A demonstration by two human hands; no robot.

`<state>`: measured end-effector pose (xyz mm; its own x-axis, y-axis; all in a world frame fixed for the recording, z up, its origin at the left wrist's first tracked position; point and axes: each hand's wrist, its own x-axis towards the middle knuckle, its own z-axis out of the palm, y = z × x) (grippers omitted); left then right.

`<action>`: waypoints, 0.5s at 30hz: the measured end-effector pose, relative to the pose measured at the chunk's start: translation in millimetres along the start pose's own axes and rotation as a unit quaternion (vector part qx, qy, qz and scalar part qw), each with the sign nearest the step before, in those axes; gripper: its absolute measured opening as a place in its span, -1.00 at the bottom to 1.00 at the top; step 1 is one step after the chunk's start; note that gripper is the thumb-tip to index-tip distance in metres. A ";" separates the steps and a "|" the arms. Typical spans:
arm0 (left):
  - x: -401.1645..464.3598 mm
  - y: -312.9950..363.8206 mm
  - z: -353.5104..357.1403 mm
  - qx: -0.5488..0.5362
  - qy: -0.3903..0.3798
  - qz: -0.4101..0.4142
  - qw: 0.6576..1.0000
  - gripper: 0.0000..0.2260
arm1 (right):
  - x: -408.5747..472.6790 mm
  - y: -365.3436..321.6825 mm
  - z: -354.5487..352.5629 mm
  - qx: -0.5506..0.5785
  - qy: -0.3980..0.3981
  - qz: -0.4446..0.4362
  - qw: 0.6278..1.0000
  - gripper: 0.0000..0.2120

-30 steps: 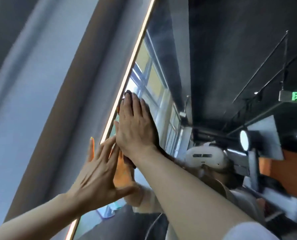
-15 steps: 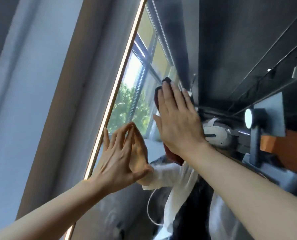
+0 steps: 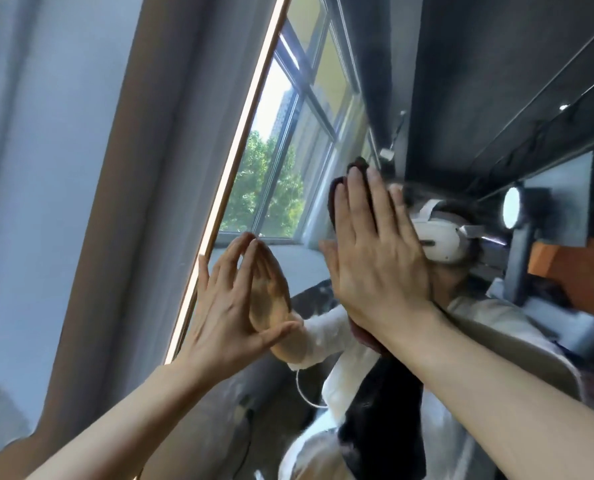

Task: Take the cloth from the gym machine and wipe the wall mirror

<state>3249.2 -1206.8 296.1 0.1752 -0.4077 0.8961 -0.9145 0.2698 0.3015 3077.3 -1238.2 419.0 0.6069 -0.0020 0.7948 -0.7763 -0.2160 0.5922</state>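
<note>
Observed: the right hand (image 3: 375, 258) lies flat, fingers straight, pressing the dark red cloth (image 3: 337, 195) against the wall mirror (image 3: 288, 140); cloth shows only past the fingertips and below the wrist. Compared with one second ago, this hand and the cloth have travelled rightward, off the lit mirror frame (image 3: 240, 133) and into the middle of the glass. Judgement: wiping is under way, the cloth is already off the gym machine, and the strip beside the frame appears covered. The left hand (image 3: 226, 306) is released, holding nothing, fingers extended with their tips on the glass just inside the frame, much as before; it seems to serve as a brace. Clearances: the frame bounds travel to the left, with the grey wall (image 3: 63, 168) beyond it. To the right and above, reflective surface continues out of view, so room for further strokes exists there. Downward, both forearms cross the lower glass and could restrict a low pass.
</note>
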 end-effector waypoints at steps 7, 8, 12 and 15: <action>-20.7 -49.1 -2.1 -0.019 0.034 -0.030 0.999 -0.05 | 54.0 -124.9 43.1 0.019 -0.032 -0.050 0.998 -0.31; -21.7 -51.3 -1.7 -0.018 0.038 -0.031 0.999 -0.07 | 57.2 -133.0 47.3 0.014 -0.037 -0.052 0.998 -0.31; -20.5 -43.4 -1.6 -0.030 0.045 -0.030 0.998 -0.10 | 53.3 -129.3 47.9 0.005 -0.033 -0.069 0.997 -0.35; -21.8 -28.1 2.3 -0.033 0.035 -0.032 0.998 -0.09 | 27.3 -96.4 36.9 -0.005 -0.029 -0.069 0.997 -0.36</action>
<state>3270.3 -1207.5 267.4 0.2608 -0.3643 0.8940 -0.8745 0.3031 0.3787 3175.0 -1253.5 378.7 0.7170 -0.0296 0.6964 -0.6859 -0.2081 0.6973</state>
